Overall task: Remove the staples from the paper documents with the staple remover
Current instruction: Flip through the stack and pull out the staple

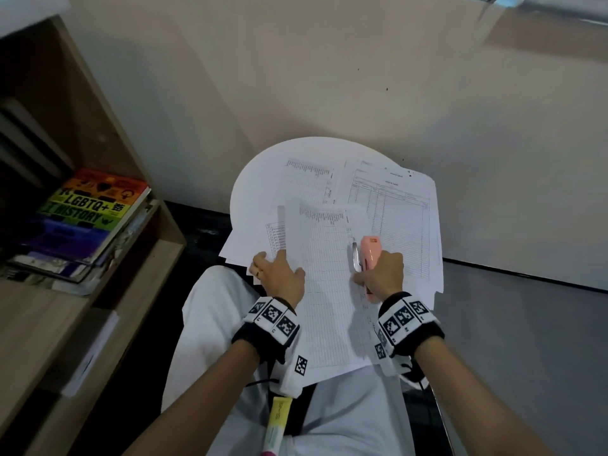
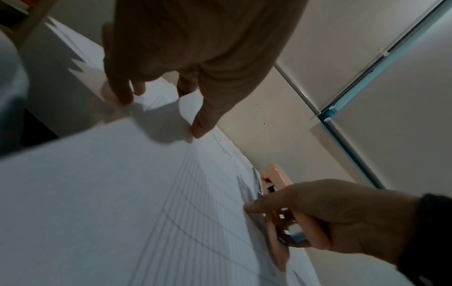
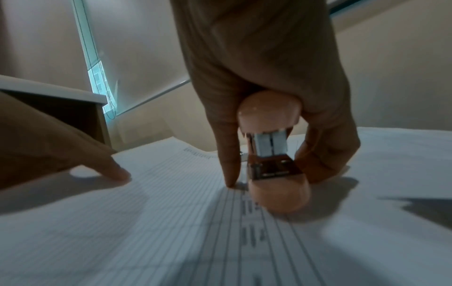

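Observation:
A printed table document (image 1: 329,291) lies on top of other sheets on a round white table (image 1: 256,172) and over my lap. My left hand (image 1: 279,274) presses flat on its left edge, fingers spread (image 2: 200,127). My right hand (image 1: 381,274) grips a pink stapler-shaped staple remover (image 1: 370,255) at the sheet's right edge, its metal front end (image 1: 355,258) pointing away from me. In the right wrist view the pink tool (image 3: 274,164) rests on the paper between thumb and fingers. No staple is discernible.
More printed forms (image 1: 394,205) are spread over the table's far and right side. A wooden shelf (image 1: 108,133) with stacked books (image 1: 85,218) stands to the left. A beige wall (image 1: 362,77) rises just behind the table.

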### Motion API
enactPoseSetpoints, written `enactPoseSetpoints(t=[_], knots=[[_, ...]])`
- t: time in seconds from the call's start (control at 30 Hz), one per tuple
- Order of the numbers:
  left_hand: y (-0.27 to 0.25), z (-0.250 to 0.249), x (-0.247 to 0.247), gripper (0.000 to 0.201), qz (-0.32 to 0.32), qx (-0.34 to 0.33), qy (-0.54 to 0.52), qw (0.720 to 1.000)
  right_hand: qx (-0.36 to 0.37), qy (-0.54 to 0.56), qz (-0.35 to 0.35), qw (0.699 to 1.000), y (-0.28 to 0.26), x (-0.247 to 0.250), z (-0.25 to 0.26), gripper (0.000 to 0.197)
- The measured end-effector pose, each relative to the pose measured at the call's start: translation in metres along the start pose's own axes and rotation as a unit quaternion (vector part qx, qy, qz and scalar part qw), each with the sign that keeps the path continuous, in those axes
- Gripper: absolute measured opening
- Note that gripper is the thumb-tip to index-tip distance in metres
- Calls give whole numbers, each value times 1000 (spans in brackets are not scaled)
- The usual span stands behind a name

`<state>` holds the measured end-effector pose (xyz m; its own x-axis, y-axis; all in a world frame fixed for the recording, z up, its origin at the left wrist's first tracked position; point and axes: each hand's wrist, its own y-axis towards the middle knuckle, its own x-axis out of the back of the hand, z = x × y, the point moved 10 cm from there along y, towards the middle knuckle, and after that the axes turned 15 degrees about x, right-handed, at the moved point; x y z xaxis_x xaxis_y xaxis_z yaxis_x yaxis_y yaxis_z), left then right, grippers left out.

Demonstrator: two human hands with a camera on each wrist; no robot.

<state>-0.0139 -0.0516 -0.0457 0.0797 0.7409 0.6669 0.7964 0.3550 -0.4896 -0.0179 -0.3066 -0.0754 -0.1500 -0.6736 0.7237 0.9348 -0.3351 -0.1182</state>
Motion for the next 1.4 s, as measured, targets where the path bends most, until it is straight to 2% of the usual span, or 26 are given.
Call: enactPoseSetpoints(t=[0.13, 0.27, 0.57, 0.67, 0.77, 0.87, 0.93, 1.0, 1.07, 1.13, 1.23, 1.4], knots=[[-8, 2, -2, 44, 29, 34, -46, 998, -2, -3, -16, 1000, -3, 4, -1, 60], [-8, 11, 8, 40, 0, 71, -46, 996, -12, 20, -18, 1000, -3, 5, -5, 60], [-28, 17, -11, 43, 56, 85, -58, 993, -18, 1, -10, 1000, -2, 5, -6, 65], [-26, 17, -10, 36, 55, 82, -36, 994, -20, 6, -7, 1000, -2, 4, -6, 65], [-26, 8, -5, 27, 5, 32, 27, 999, -21, 9, -11, 1000, -3, 5, -6, 66], [-23, -9, -1, 23, -49, -61, 32, 996, -18, 10, -14, 1000, -4, 6, -4, 64], [-19, -20, -3, 29, -44, -133, 10, 990, -17, 12, -17, 1000, -6, 7, 0, 63], [-24, -31, -4, 44, -18, -229, -44, 972, -15, -6, -15, 1000, -8, 8, 3, 65], [-27, -32, -3, 53, 3, -259, -91, 962, -16, -20, -12, 1000, -10, 8, 6, 70], [-20, -29, -5, 52, 7, -238, -94, 967, -17, -18, -9, 1000, -14, 8, 8, 74], [-3, -22, -10, 36, -11, -155, -44, 987, -20, -14, 1, 1000, -17, 11, 12, 77], [5, -24, -16, 38, -30, -56, -8, 998, -27, -13, 21, 999, -20, 14, 16, 75]])
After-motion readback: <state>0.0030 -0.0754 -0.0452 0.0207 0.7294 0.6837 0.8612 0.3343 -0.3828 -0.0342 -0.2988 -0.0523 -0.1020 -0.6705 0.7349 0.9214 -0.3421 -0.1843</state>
